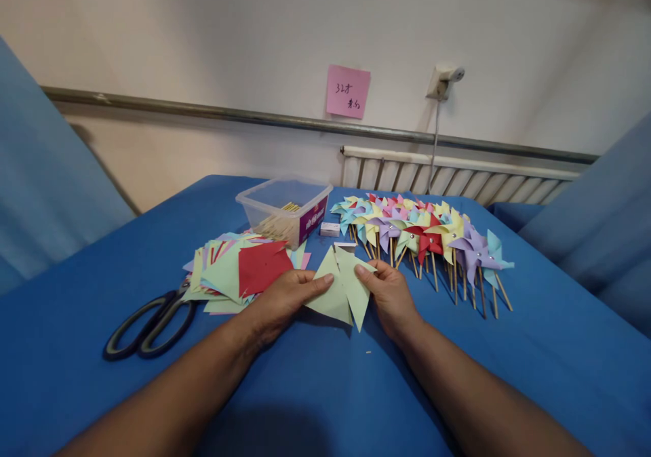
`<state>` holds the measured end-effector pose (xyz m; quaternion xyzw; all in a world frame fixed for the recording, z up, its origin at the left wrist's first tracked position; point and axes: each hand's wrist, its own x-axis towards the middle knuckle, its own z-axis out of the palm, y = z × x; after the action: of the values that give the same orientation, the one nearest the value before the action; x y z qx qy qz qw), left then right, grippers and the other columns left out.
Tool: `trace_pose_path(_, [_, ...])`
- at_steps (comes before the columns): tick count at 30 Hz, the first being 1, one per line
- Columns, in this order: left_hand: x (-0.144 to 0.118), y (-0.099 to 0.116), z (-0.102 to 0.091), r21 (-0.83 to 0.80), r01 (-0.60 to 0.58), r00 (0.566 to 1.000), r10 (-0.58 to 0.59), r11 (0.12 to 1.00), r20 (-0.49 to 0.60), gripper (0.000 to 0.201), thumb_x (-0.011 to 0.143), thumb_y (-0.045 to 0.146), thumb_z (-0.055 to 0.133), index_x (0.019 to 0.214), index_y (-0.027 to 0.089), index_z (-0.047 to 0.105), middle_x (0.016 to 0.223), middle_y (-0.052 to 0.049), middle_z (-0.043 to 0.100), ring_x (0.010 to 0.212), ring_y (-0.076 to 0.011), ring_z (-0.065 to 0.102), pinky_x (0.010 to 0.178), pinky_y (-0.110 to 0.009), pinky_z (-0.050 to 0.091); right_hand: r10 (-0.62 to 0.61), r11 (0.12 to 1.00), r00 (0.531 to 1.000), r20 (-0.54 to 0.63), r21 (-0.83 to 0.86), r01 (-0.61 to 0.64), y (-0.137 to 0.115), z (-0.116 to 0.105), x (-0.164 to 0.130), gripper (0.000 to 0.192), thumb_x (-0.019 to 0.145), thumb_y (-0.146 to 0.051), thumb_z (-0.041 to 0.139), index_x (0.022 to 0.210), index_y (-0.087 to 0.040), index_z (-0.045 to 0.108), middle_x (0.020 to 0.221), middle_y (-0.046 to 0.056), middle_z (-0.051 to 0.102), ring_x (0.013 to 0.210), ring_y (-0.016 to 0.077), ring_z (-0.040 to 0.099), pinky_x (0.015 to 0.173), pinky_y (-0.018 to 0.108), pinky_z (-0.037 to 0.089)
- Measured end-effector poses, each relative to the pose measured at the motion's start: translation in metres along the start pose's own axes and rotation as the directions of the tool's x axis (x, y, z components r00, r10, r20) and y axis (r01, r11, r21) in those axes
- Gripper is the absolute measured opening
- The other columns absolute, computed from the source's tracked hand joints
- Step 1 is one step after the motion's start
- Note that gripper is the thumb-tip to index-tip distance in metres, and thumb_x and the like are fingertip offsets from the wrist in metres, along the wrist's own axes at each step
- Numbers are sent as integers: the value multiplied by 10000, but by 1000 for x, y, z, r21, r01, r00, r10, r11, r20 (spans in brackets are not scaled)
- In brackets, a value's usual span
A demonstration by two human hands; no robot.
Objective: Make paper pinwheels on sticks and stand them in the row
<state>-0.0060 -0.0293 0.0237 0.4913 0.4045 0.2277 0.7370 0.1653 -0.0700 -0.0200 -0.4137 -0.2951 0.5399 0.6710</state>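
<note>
Between my two hands I hold a pale green paper square (330, 299) with slits cut in from its edges. My left hand (289, 297) pinches its left side, thumb on top. On the right side, my right hand (389, 294) grips it between thumb and fingers. The paper is raised a little above the blue cloth. Left of it lies a loose pile of coloured paper sheets (224, 274), a red square (262, 267) on top. Black-handled scissors (152, 325) rest beside the pile, their blades hidden under the paper.
A clear plastic box (264, 203) of wooden sticks (279, 226) stands behind the paper pile, a small white box (329, 229) beside it. Finished paper pinwheels (430, 236) on sticks lie massed at the right. A radiator (458, 175) and wall rail (244, 116) run behind the blue-covered table (483, 375).
</note>
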Motion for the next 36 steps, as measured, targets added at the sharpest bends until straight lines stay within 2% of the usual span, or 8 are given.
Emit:
trace_pose_path(6, [-2,-1,2,-140,-14,997,24,990,68,289,754,368,693,896,116,692,814,-101,720,701,-177,659,665,-264,508,15,1000,1000,-2,8,-15,3,0,0,295,628,-376,804,699,-162,614,602,-10,669,507,110,557,523,234,417])
trace_pose_path(13, [-2,-3,9,-377,-56,992,94,925,84,257,781,259,682,1013,152,661,992,-103,700,880,-185,658,792,-290,507,-10,983,987,-158,179,38,4,0,3,292,636,-355,802,781,-172,626,745,23,704,642,152,623,649,285,485])
trace_pose_path(21, [6,-14,29,-418,-175,981,123,892,-147,358,722,196,727,1063,111,660,991,-138,726,902,-252,681,830,-356,536,-33,995,991,-129,93,46,14,6,-1,285,667,-365,768,800,-190,586,716,5,672,601,147,593,606,287,473])
trace_pose_path(25, [7,-10,21,-438,-201,971,119,876,-208,372,732,160,703,1095,116,637,1005,-134,725,894,-259,689,792,-357,564,-206,972,975,-79,-135,194,11,7,-7,258,733,-285,680,952,-221,561,873,18,648,697,148,593,646,283,476])
trace_pose_path(27, [6,-7,15,-454,-196,967,95,869,-236,361,744,137,682,1100,105,628,992,-137,726,883,-255,692,780,-343,570,-353,883,936,4,-330,335,7,7,-11,366,743,-187,613,1096,-246,534,1094,57,601,895,183,595,746,315,481])
trace_pose_path(31, [5,-3,10,-486,-184,968,72,855,-241,337,769,114,647,1103,82,623,1003,-141,720,877,-246,691,796,-339,568,-507,518,801,318,-630,578,-1,8,-22,537,670,-29,517,1145,-276,552,1372,64,396,1288,261,373,1021,452,343])
trace_pose_path(33, [5,-3,9,-496,-177,973,75,850,-219,335,778,123,643,1112,94,623,1035,-133,712,895,-240,686,803,-333,565,-502,383,753,425,-672,634,-2,9,-25,535,658,-17,524,1120,-283,573,1414,50,339,1328,273,316,1067,488,276])
trace_pose_path(36, [5,-4,10,-495,-166,978,76,853,-196,332,784,140,644,1115,109,625,1072,-128,700,931,-240,675,805,-325,562,-498,294,724,477,-693,658,-1,9,-24,386,695,-79,596,1026,-277,618,1397,49,366,1298,280,350,1049,485,302])
